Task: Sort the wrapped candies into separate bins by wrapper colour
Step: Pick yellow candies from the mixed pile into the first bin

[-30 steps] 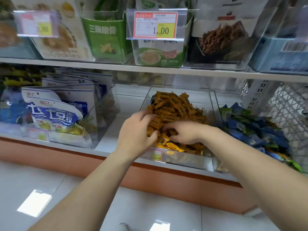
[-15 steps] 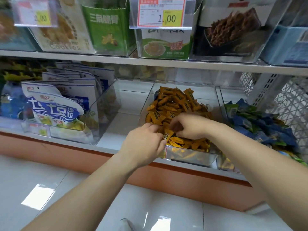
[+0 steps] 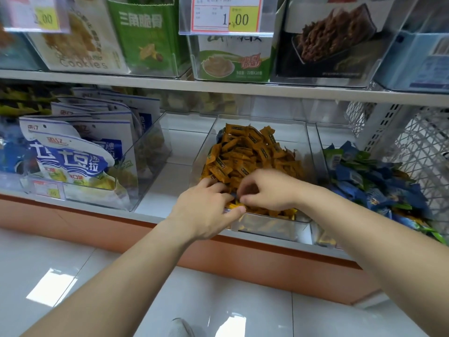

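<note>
Shop shelf — hands among orange candies

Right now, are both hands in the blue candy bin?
No, the left hand and right hand reach into the orange candies, beside the blue candies.

Readable stuff: the left price tag says 2.00, the middle price tag says 1.00 on its yellow patch, the white bag reads "Cookies", the green box says 三角脆骨, and the blue-and-white pouch ends in 沙拉.
</note>
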The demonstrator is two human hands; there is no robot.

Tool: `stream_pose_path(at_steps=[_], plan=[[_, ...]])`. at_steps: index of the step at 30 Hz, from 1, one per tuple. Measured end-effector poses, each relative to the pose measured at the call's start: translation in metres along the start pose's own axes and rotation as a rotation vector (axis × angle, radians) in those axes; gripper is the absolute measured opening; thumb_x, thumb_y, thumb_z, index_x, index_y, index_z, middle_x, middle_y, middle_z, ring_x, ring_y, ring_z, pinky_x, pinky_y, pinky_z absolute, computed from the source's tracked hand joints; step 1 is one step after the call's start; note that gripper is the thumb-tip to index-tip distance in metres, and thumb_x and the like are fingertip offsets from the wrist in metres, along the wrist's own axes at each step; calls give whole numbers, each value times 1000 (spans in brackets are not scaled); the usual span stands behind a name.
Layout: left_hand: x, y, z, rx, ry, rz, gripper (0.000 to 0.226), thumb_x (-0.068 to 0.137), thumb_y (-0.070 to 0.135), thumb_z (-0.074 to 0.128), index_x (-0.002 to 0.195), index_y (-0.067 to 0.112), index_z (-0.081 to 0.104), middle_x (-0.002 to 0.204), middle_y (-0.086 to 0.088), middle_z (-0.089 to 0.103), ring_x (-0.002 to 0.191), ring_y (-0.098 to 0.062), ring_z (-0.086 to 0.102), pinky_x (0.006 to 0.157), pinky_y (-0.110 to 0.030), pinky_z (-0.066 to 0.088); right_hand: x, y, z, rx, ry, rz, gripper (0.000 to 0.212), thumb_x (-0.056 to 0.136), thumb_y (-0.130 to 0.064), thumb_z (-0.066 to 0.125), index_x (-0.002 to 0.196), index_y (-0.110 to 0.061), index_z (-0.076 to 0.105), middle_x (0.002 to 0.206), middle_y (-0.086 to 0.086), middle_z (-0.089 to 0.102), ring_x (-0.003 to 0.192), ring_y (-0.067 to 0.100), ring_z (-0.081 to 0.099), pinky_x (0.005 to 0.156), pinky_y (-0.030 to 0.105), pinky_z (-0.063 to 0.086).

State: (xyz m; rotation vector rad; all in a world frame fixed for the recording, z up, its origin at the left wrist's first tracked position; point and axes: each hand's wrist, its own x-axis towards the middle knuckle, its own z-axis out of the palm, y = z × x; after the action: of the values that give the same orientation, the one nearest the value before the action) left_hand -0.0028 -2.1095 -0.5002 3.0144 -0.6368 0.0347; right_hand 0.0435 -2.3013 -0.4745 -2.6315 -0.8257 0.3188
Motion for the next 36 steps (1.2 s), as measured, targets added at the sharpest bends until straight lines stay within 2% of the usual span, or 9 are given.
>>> stream_pose_path(at_steps=[2,5,11,17,20,25,31,34,36], plan=[[0,-4,-1,-29,-22,-18,66,90,74,25,131,37,60,138,15,52,134,-14,34,97,-40,48,1,7,2,-206,-91,54,29,95,-34,51,117,-31,71,110,-8,68,96,16,62,82,34,54],[1,-4,-2,-46,-35,-40,64,89,74,30,130,36,62,136,16,53,132,-13,34,95,-39,47,3,12,0,-380,-75,138,33,90,-34,50,115,-31,72,100,-2,70,87,20,62,74,35,57],[2,-2,4,-183,-35,-33,57,93,65,42,130,27,64,137,7,55,130,-19,35,110,-34,33,14,-1,15,-92,-17,96,42,88,-13,52,124,-29,66,115,-2,70,98,22,62,82,39,56],[-2,-3,7,-238,5,-42,58,94,64,44,134,26,61,141,8,53,133,-16,32,110,-32,30,25,4,13,-47,-87,103,46,87,-27,70,132,-26,59,128,-2,63,112,20,59,94,36,51],[-2,-3,6,-235,5,-49,61,93,66,43,135,26,60,140,8,53,134,-16,32,110,-33,32,25,3,7,12,-45,143,49,77,-31,80,123,-24,64,118,-3,67,106,17,63,90,35,55],[0,-2,5,-238,15,-47,58,91,65,46,131,27,63,136,8,58,133,-16,36,108,-35,37,-3,-1,-15,55,182,143,53,75,-36,71,127,-29,61,117,-8,66,100,7,63,83,28,56],[11,12,-3,-257,23,-29,46,90,59,52,123,31,66,126,7,65,121,-17,51,97,-35,47,-89,31,-55,98,594,120,43,80,-32,74,122,-36,64,106,-22,63,94,-10,57,77,-1,36],[17,22,-9,-292,69,-29,38,91,56,53,118,33,68,121,12,67,111,-11,59,87,-34,53,-116,58,-60,5,769,247,40,81,-24,73,120,-30,66,107,-5,64,100,9,58,81,20,43],[21,28,-14,-289,108,-62,33,91,54,54,114,36,69,116,15,68,107,-9,60,82,-34,55,-125,77,-57,-39,675,423,41,83,-23,71,124,-27,65,117,7,63,107,26,59,83,29,44]])
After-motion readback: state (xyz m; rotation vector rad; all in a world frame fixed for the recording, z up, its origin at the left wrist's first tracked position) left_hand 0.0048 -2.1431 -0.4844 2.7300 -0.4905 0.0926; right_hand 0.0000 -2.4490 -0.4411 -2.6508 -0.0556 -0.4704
